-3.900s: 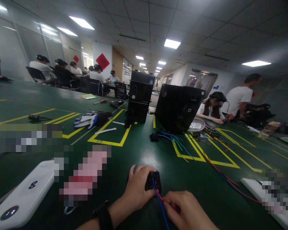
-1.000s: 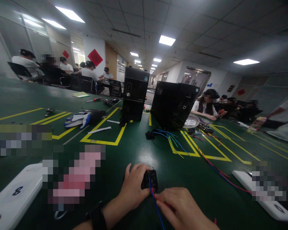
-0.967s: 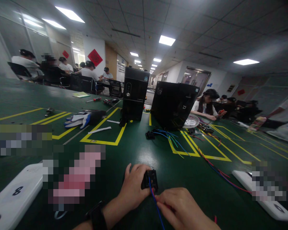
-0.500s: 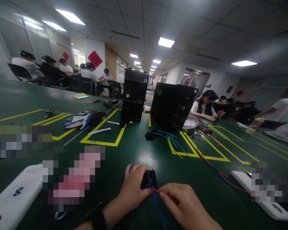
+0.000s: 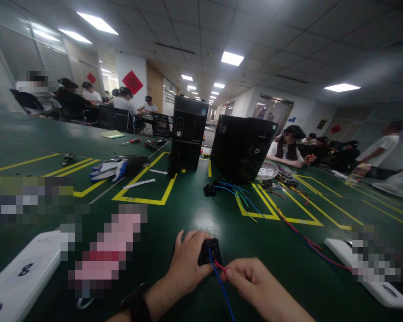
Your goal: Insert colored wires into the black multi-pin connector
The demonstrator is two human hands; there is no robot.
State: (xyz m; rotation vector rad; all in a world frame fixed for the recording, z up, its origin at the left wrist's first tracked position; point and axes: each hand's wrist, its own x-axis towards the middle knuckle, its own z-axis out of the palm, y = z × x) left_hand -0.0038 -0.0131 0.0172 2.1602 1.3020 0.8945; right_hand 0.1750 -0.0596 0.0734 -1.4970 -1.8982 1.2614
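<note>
My left hand is closed around the side of a small black connector block, low over the green table. A blue wire runs out of the block's face and hangs down toward the bottom of the picture. Beside it, a short red wire leaves the block's lower part. My right hand pinches this red wire between thumb and forefinger, close to the block. The wire's far end is hidden in my right palm.
Ahead stand two black computer cases. Nearer lies another black block with blue and green wires. A glove lies left, white devices flank my hands, and a long red wire trails right. A person sits across the table.
My right hand has shifted slightly right and away from the block, showing more of the red wire. The left hand still holds the block, turned a little.
</note>
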